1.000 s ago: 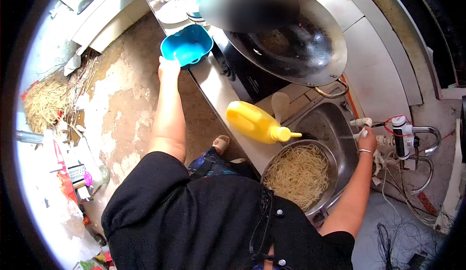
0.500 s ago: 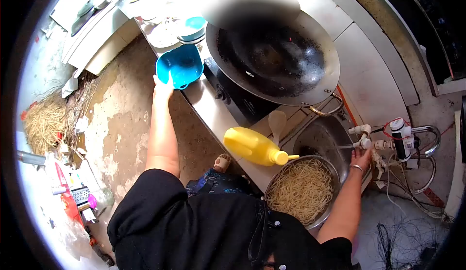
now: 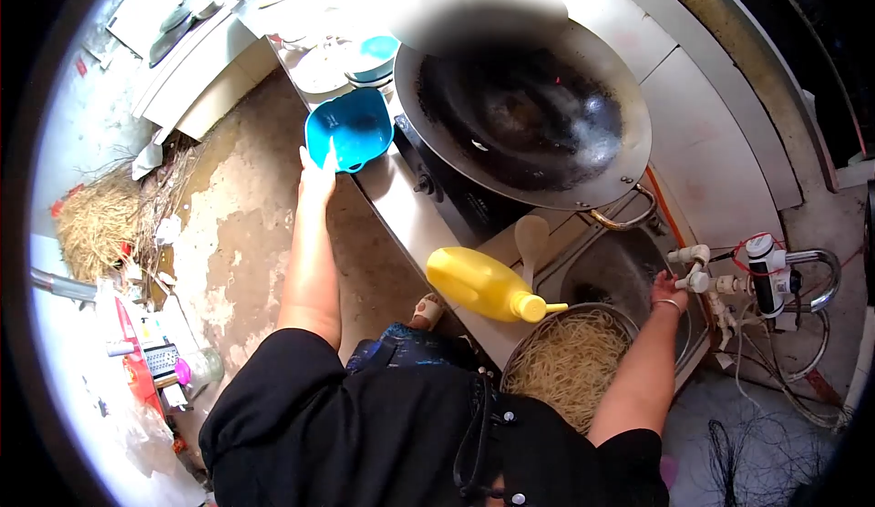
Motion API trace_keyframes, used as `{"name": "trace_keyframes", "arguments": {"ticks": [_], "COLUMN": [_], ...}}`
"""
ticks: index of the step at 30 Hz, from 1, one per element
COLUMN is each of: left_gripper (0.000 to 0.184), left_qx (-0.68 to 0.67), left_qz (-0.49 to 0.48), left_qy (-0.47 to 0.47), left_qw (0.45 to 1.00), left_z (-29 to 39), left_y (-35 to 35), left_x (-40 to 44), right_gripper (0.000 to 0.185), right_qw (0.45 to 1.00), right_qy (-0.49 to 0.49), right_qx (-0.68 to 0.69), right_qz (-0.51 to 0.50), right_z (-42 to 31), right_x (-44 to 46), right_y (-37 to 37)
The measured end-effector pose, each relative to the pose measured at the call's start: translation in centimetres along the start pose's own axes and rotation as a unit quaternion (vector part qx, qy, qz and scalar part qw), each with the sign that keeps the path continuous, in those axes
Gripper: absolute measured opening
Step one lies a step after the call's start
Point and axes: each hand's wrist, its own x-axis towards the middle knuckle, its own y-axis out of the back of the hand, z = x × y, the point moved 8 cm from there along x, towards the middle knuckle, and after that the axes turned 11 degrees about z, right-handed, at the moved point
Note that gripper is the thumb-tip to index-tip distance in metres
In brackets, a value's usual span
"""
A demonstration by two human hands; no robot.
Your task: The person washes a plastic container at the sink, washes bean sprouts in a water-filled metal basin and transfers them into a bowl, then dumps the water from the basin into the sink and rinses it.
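Note:
My left hand (image 3: 317,177) grips the near rim of a blue plastic basin (image 3: 351,124), held out over the counter's edge, its thumb over the rim. At the white tap (image 3: 696,279) on the right, my right hand (image 3: 668,290), a bracelet on its wrist, has its fingers partly showing and apart. Whether they touch the tap, I cannot tell. Below this hand, a metal bowl of noodles (image 3: 570,366) rests at the sink (image 3: 609,266). A yellow jug (image 3: 483,284) lies tilted near the bowl, beside a pale spoon (image 3: 530,238).
A large wok (image 3: 519,124) sits on a black stove (image 3: 447,188), its metal handle (image 3: 629,211) reaching toward the sink. Stacked bowls (image 3: 372,56) stand at the left end of the counter. Right of the tap are a water heater fitting (image 3: 764,275) and hoses. Straw (image 3: 100,234) lies on the floor.
My right hand has shifted left and up relative to the tap and now covers the grey streak or spout seen earlier. My left hand still holds the basin. The whole view has shifted slightly.

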Motion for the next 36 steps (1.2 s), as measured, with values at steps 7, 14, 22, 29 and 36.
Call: {"name": "trace_keyframes", "arguments": {"ticks": [7, 14, 22, 29, 36], "left_gripper": [0.081, 0.078, 0.073, 0.06, 0.049], "left_qx": [-0.019, -0.026, -0.031, -0.051, -0.086], "left_qz": [0.009, 0.012, -0.033, -0.076, 0.098], "left_qy": [-0.07, -0.081, -0.102, -0.178, -0.406], "left_qw": [0.997, 0.996, 0.994, 0.98, 0.905], "left_z": [-0.6, -0.7, -0.4, -1.9, 5.1], "left_y": [-0.5, -0.6, 0.5, -0.9, 5.0], "left_x": [0.7, 0.5, -1.1, 2.5, 3.3], "right_gripper": [0.016, 0.037, 0.055, 0.042, 0.06], "right_qw": [0.991, 0.743, 0.373, 0.392, 0.522], "right_qy": [0.081, 0.541, 0.584, 0.483, 0.451], "right_qx": [-0.108, -0.369, -0.703, -0.782, -0.724], "right_qz": [0.013, -0.138, -0.16, -0.039, 0.029], "right_z": [-3.4, -9.8, -8.1, -9.0, -9.3], "right_x": [-1.3, -13.8, -17.5, -14.5, -14.2], "right_y": [-0.7, -5.1, -7.8, -9.0, -3.2]}}
